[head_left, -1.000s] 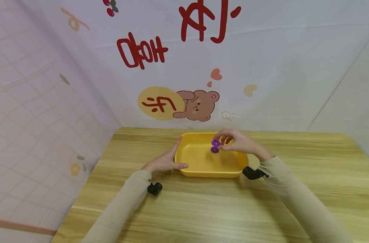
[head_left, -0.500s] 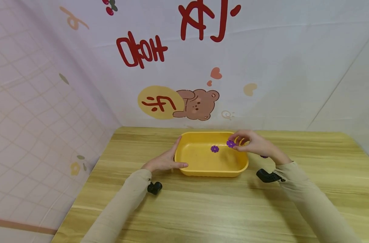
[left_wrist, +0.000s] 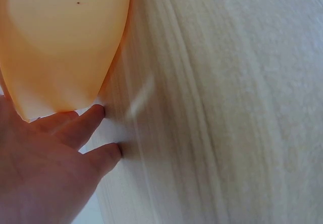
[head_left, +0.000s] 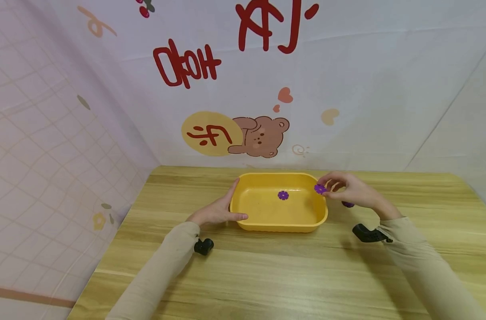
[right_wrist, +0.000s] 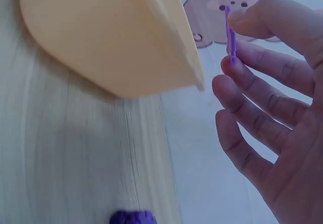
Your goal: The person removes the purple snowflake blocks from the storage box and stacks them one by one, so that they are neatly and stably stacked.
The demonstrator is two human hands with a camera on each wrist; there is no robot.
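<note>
A yellow plastic tray (head_left: 267, 209) stands on the table. My left hand (head_left: 216, 212) spans its left end, thumb and index finger outstretched along the corners; in the left wrist view, straight fingers (left_wrist: 86, 128) touch the tray's end. Over the tray's right rim, my right hand (head_left: 352, 190) pinches a purple snowflake disc (head_left: 320, 189) between thumb and fingertips. The right wrist view shows that disc (right_wrist: 231, 35) edge-on, its other fingers loosely bent. Another purple snowflake disc (head_left: 283, 195) lies flat inside the tray.
On the table right of the tray, partly behind my right hand, sit purple pieces (head_left: 347, 204); the right wrist view cuts off this purple clump (right_wrist: 133, 217) at its lower edge. A printed cloth wall (head_left: 367, 133) rises behind the wooden table (head_left: 267, 275).
My right hand has moved right, from above the tray's middle to its right rim, carrying a disc. The purple pieces on the table have come into sight. My left hand stays put.
</note>
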